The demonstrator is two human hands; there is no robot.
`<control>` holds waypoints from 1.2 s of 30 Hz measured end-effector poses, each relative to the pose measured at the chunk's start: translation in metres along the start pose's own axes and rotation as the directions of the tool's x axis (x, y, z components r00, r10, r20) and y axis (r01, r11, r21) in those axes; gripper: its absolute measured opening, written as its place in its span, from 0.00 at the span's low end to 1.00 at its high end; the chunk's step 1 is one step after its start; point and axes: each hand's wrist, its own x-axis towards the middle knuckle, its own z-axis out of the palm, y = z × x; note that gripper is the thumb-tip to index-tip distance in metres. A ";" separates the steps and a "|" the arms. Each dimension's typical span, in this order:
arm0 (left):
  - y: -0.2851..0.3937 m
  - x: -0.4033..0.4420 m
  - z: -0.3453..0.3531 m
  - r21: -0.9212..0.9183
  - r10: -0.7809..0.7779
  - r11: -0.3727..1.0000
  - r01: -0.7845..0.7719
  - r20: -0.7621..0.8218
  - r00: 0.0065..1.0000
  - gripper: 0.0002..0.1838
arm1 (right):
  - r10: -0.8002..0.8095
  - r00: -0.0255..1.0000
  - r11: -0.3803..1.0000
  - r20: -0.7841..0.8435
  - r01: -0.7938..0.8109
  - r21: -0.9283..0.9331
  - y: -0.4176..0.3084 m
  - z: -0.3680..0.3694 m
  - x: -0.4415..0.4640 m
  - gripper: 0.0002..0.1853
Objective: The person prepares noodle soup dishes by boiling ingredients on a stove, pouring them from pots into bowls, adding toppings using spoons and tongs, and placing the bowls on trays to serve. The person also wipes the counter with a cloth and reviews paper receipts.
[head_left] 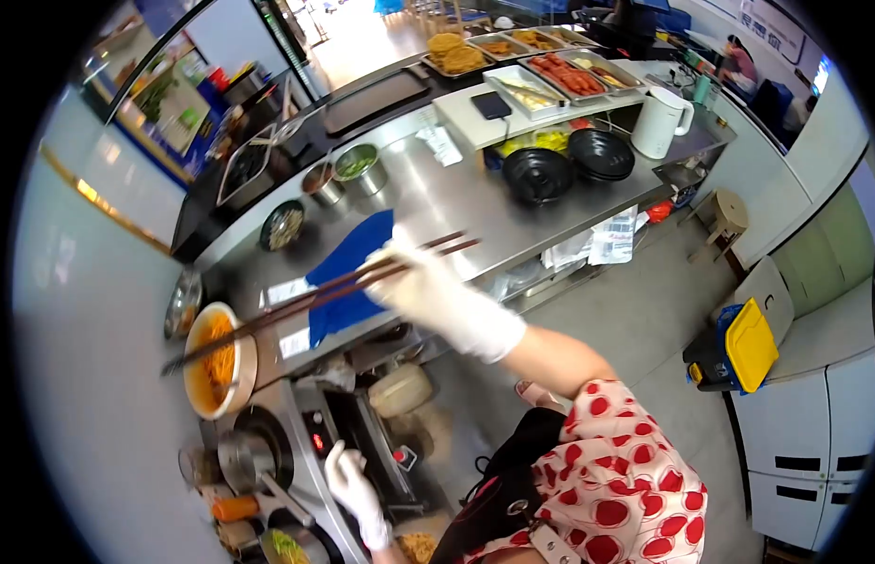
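Observation:
My right hand [419, 287], in a white glove, is closed round long dark chopsticks [278, 313] over the counter's near edge. Their far tips reach across a cream bowl [248, 367] of orange shreds [218, 357] that look like carrot. Behind the hand lies a blue cloth [358, 252]. My left hand [358, 493], also gloved, hangs beside the stove front with fingers loosely bent and apart, holding nothing. Nearest to it are the stove's control panel [317, 434] and a saucepan [242, 461]. Another pan [315, 543] holds green shreds.
Metal pots [364, 174] and a small dark bowl [283, 226] stand along the counter's back. Further right are black bowls [538, 176], food trays [562, 75] and a white kettle [661, 122]. A stool [724, 214] and a yellow-lidded bin [752, 346] stand on the right.

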 end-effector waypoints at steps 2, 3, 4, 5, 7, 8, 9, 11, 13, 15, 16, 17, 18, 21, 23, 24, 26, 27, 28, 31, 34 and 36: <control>-0.018 0.047 0.095 -0.001 0.000 1.000 0.000 0.196 0.981 0.12 | -0.123 0.978 0.986 -0.171 0.100 -0.137 0.013 -0.109 0.020 0.08; -0.022 0.067 0.144 0.021 -0.018 1.000 0.012 0.310 0.950 0.12 | -0.079 0.954 0.956 -0.289 -0.010 -0.295 0.026 -0.165 0.024 0.06; -0.018 0.080 0.193 0.013 -0.103 0.994 0.107 0.395 0.913 0.12 | 0.078 0.921 0.983 -0.381 -0.008 0.184 0.030 -0.217 0.026 0.05; -0.010 0.087 0.244 -0.025 -0.007 0.999 0.021 0.477 0.879 0.12 | 0.234 0.856 0.788 -0.461 0.111 0.606 0.034 -0.269 0.027 0.06; 0.001 0.101 0.338 0.005 -0.124 0.988 0.157 0.634 0.763 0.12 | 0.417 0.731 0.530 -0.539 0.286 0.798 0.028 -0.360 0.020 0.07; -0.009 0.109 0.380 -0.004 -0.191 0.965 0.263 0.680 0.708 0.13 | 0.452 0.655 0.532 -0.606 0.347 0.772 0.028 -0.398 0.012 0.08; -0.011 0.113 0.419 0.016 -0.214 0.958 0.286 0.705 0.676 0.14 | 0.505 0.587 0.538 -0.633 0.359 0.763 0.027 -0.428 0.003 0.09; -0.013 0.119 0.490 0.016 -0.394 0.822 0.570 0.737 0.548 0.16 | 0.549 0.533 0.551 -0.643 0.347 0.759 0.027 -0.477 -0.018 0.10; -0.010 0.120 0.546 0.032 -0.467 0.743 0.669 0.741 0.483 0.18 | 0.578 0.446 0.610 -0.683 0.319 0.725 0.038 -0.513 -0.040 0.11; -0.014 0.120 0.586 0.053 -0.501 0.710 0.702 0.738 0.452 0.20 | 0.600 0.443 0.598 -0.666 0.304 0.742 0.037 -0.528 -0.055 0.11; -0.018 0.119 0.601 0.064 -0.501 0.722 0.689 0.735 0.457 0.20 | 0.612 0.440 0.592 -0.658 0.297 0.749 0.037 -0.533 -0.061 0.12; -0.018 0.119 0.610 0.077 -0.501 0.734 0.675 0.732 0.461 0.20 | 0.618 0.444 0.584 -0.649 0.293 0.757 0.035 -0.532 -0.063 0.12; -0.017 0.118 0.616 0.052 -0.506 0.720 0.692 0.723 0.471 0.18 | 0.613 0.438 0.599 -0.658 0.287 0.748 0.036 -0.537 -0.064 0.12; -0.006 0.113 0.625 0.018 -0.517 0.716 0.698 0.686 0.512 0.10 | 0.578 0.444 0.639 -0.685 0.277 0.718 0.029 -0.548 -0.065 0.13; -0.011 0.114 0.623 0.035 -0.533 0.734 0.678 0.648 0.544 0.11 | 0.579 0.448 0.639 -0.682 0.271 0.720 0.026 -0.549 -0.060 0.13; -0.015 0.116 0.620 0.038 -0.540 0.742 0.669 0.624 0.564 0.12 | 0.582 0.455 0.636 -0.674 0.261 0.726 0.027 -0.548 -0.055 0.13; -0.023 0.124 0.602 -0.021 -0.511 0.720 0.693 0.660 0.551 0.12 | 0.592 0.444 0.641 -0.672 0.247 0.727 0.033 -0.540 -0.050 0.11; -0.024 0.130 0.588 -0.054 -0.489 0.714 0.698 0.675 0.553 0.12 | 0.610 0.438 0.622 -0.660 0.252 0.741 0.040 -0.535 -0.044 0.10; -0.025 0.139 0.569 -0.097 -0.468 0.708 0.700 0.678 0.567 0.13 | 0.634 0.440 0.597 -0.636 0.245 0.764 0.048 -0.526 -0.033 0.09; -0.011 0.169 0.504 -0.189 -0.514 0.695 0.694 0.544 0.663 0.07 | 0.678 0.533 0.543 -0.507 0.102 0.834 0.069 -0.496 -0.003 0.08; -0.051 0.216 0.440 -0.249 -0.523 0.740 0.625 0.371 0.767 0.05 | 0.718 0.565 0.492 -0.405 -0.001 0.871 0.094 -0.457 0.027 0.08; -0.030 0.235 0.398 -0.352 -0.503 0.756 0.553 0.230 0.833 0.06 | 0.731 0.608 0.441 -0.310 -0.074 0.894 0.111 -0.426 0.048 0.08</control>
